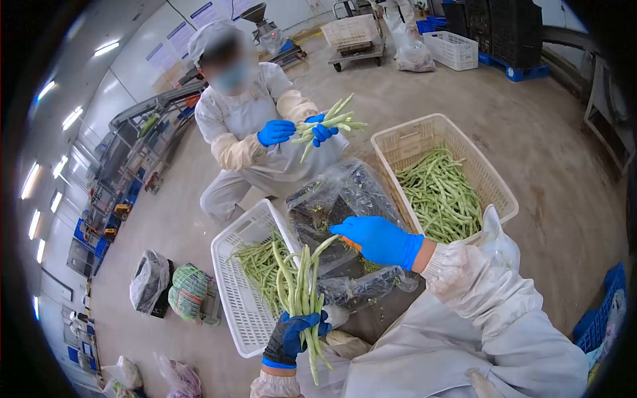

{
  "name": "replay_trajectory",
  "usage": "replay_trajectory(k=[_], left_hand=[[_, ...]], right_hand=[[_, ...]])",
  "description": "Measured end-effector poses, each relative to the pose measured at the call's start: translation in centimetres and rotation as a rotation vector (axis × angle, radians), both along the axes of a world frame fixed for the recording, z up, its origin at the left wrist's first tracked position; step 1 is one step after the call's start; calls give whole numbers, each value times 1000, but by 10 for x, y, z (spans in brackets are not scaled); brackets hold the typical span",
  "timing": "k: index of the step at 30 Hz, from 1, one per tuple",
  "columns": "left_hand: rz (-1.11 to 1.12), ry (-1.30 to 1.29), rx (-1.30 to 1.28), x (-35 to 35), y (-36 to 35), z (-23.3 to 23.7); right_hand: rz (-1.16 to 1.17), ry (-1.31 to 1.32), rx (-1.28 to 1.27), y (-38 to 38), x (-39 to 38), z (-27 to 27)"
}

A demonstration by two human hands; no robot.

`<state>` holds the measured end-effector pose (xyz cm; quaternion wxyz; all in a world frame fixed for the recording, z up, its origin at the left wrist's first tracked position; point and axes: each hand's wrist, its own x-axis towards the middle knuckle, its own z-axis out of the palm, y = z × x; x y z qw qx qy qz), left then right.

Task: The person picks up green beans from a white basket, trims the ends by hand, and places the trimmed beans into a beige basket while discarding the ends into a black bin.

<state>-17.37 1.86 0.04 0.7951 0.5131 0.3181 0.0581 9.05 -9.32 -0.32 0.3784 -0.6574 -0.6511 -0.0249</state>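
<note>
L hand (292, 337), gloved, closed round lower part of bean bunch (302, 285). R hand (381, 240), gloved, curled on small orange item (352, 245), type unclear. Bunch long axis runs fwd from L fist, tips fanned; one bean (321, 249) bends R, tip just beside R fingertips (337, 229), contact unconf. Lined bin (369, 188) beyond; white crate (233, 306) L, beige crate (492, 191) R.

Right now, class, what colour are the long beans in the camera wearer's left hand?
The beans are light green, seen best in the head view.
</note>
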Motion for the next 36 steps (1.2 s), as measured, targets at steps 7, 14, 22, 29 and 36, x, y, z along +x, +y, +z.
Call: replay_trajectory(k=[7, 14, 22, 29, 36], left_hand=[[-15, -37, -46, -8, -7, -1], [-113, -30, -62, -19, -14, 6], [126, -131, -4, -24, -12, -12], [258, -449, 164, 39, -24, -35], [263, -479, -184, 38, -54, -71]], right_hand=[[-62, -156, 25, -8, -5, -3], [-260, 194, 258, -10, 16, -28], [-413, 19, 221, -38, 56, -22], [162, 1181, -203, -53, -15, 1], [373, 1826, -119, -37, -77, -36]])
